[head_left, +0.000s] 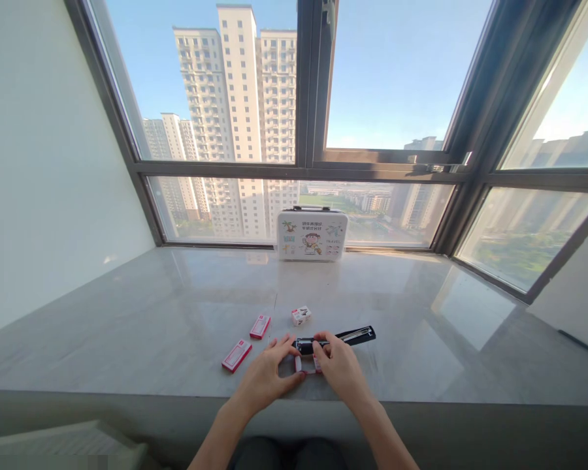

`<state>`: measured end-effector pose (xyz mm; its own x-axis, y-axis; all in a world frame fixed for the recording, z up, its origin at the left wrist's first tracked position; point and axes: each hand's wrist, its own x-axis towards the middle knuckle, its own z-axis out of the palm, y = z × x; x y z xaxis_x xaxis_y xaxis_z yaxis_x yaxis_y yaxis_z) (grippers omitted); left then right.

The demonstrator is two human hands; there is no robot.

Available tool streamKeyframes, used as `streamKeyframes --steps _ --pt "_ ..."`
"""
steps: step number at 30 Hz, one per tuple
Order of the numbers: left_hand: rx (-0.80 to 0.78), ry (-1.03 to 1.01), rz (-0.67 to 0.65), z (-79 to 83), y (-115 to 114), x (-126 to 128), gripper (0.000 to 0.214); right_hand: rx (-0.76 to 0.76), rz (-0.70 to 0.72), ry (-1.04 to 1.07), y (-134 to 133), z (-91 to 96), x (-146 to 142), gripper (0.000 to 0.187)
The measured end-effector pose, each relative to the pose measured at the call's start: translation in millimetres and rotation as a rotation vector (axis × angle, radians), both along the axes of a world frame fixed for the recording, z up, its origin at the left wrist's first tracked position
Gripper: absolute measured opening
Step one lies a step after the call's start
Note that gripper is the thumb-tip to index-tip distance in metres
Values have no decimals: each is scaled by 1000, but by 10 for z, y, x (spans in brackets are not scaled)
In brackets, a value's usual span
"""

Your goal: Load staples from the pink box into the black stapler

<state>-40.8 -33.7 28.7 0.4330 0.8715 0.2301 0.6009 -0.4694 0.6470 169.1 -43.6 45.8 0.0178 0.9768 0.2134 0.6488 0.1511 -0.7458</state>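
A black stapler (357,336) lies opened out on the grey sill, its long arm pointing right. My left hand (267,375) is at its left end, fingertips by the stapler and thumb against a small red-and-white box (298,363) just in front. My right hand (340,365) reaches over the stapler's middle with fingers bent and tips closed on it, covering the box's right end. Whether a staple strip is between those fingertips is hidden. Two flat red-and-white boxes, a nearer one (236,356) and a farther one (260,326), lie left of my hands.
Behind the stapler sits a small white box with black print (301,316). A white case with cartoon pictures (312,235) stands upright against the window (215,170). The sill's front edge (127,393) runs below my forearms. A white wall (39,163) borders the left side.
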Motion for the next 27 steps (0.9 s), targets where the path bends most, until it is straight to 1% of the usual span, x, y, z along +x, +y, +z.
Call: streamKeyframes --steps 4,6,9,12,15,17,19,23,25,27 --pt "-8 5 9 -10 14 -3 36 -4 -54 34 10 -38 -73 27" --pt "-10 2 10 -7 15 0 36 -20 -33 75 7 -72 -89 27" --pt "-10 -8 0 7 15 5 36 -91 37 223 42 -157 -141 31" --pt "-13 -16 -8 20 13 5 36 -120 13 366 130 -244 -219 33" --pt "-12 -22 -8 29 5 2 37 -107 19 426 220 -243 -296 31" --pt "-6 -29 -16 33 -1 3 40 -111 76 391 255 -171 -330 28" --pt "-2 -37 -26 33 -6 3 41 -100 128 314 262 -53 -335 25" --pt "-1 -49 -3 10 2 -6 36 14 194 94 195 196 -239 17" --pt "-2 -47 7 -9 11 -12 34 21 257 -37 141 261 -167 14" --pt "3 -43 8 -28 19 -12 35 2 307 -144 92 264 -121 11"
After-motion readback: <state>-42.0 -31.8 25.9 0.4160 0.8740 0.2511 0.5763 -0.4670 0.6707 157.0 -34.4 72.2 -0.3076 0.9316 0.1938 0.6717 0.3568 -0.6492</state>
